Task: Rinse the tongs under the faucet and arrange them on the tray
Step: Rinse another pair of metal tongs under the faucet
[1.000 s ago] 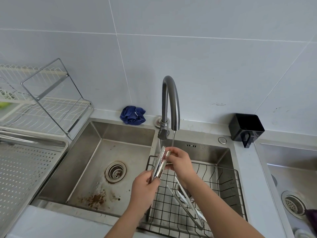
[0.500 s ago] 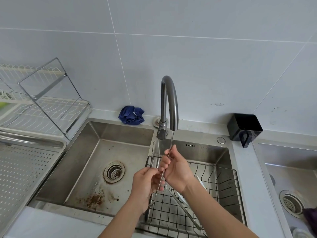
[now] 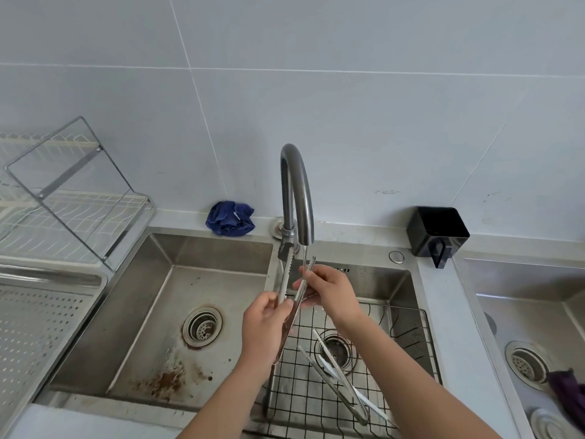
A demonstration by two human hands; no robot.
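Observation:
My left hand (image 3: 265,327) grips a pair of steel tongs (image 3: 286,280) near its hinge end, tips pointing up and spread apart. My right hand (image 3: 329,288) pinches the right arm of the tongs just under the thin stream from the grey faucet (image 3: 296,191). Another pair of tongs (image 3: 338,381) lies on the black wire rack (image 3: 316,403) in the right basin. The perforated steel tray (image 3: 38,324) sits at the far left.
A left basin (image 3: 164,312) with a drain and rust stains lies beside the rack. A wire dish rack (image 3: 66,204) stands back left, a blue cloth (image 3: 230,218) and black holder (image 3: 437,232) behind the sink, a third basin (image 3: 535,327) at right.
The tongs, first held shut, are now spread open with both tips up under the stream. My right hand has shifted from the tips to the right arm of the tongs.

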